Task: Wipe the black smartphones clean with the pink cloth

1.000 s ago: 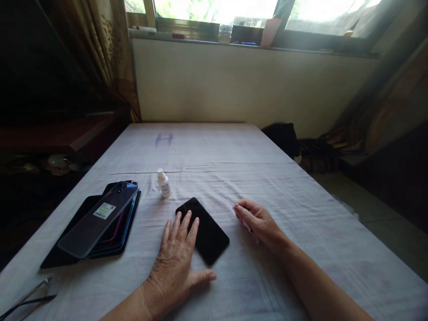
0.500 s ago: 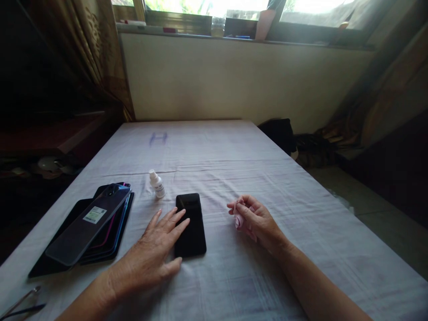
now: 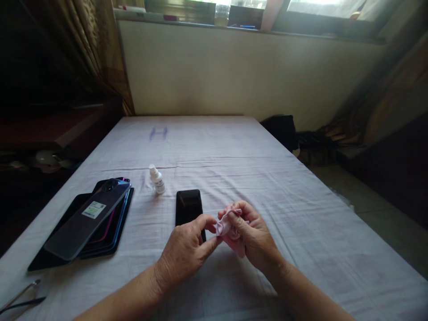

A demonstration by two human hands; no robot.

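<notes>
A crumpled pink cloth (image 3: 236, 244) is held between both hands, just above the bed-like sheeted surface. My right hand (image 3: 259, 236) is closed around its right side, thumb on top. My left hand (image 3: 185, 245) pinches the cloth's left edge between thumb and fingers. Below and behind the left hand lies a black smartphone (image 3: 188, 206), its dark face up and its lower part partly hidden by that hand. To the phone's upper left, a small white bottle (image 3: 157, 179) with a white cap stands on the sheet.
At the left is a stack of phones and tablets, topped by a dark phone (image 3: 88, 218) with a white label. Thin-framed eyeglasses (image 3: 23, 303) lie at the lower left corner. The pale sheet (image 3: 214, 147) has several creases. A wall and windowsill rise beyond it.
My left hand has lifted off the phone, moved right and taken hold of the pink cloth. My right hand has shifted slightly left with the cloth. The view has tilted down a little.
</notes>
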